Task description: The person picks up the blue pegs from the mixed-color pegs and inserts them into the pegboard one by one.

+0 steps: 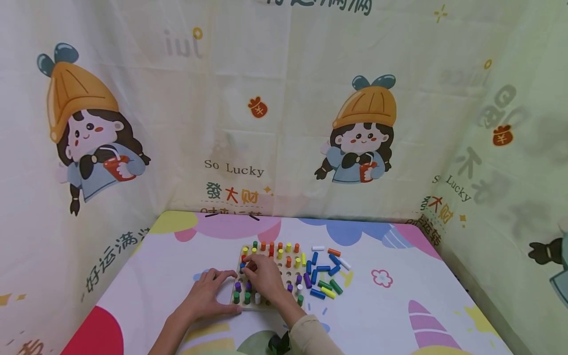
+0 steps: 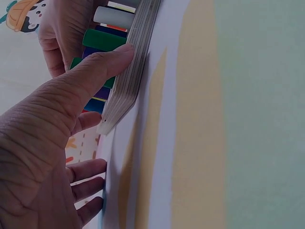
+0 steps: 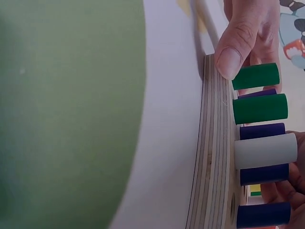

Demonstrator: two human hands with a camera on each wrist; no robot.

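A wooden pegboard [image 1: 251, 307] lies on the table, set with upright coloured pegs along its sides. My left hand [image 1: 207, 292] holds its near left corner, thumb along the front edge and index finger at the left side. The left wrist view shows that thumb [image 2: 102, 64] against the layered wood beside a green peg [image 2: 105, 40]. Over the board's left part, my right hand [image 1: 267, 282] pinches a blue peg [image 1: 242, 266] at the left column. Green pegs [image 3: 260, 109] and a white peg [image 3: 266, 150] stand in the front row. The right hand covers the board's middle.
Loose pegs lie right of the board: several blue pegs [image 1: 323, 268], green pegs [image 1: 336, 287], white pegs [image 1: 317, 248], an orange peg [image 1: 334, 252] and a yellow peg [image 1: 328, 293]. The patterned table [image 1: 377, 305] meets a printed cloth backdrop [image 1: 288, 148] behind and at both sides.
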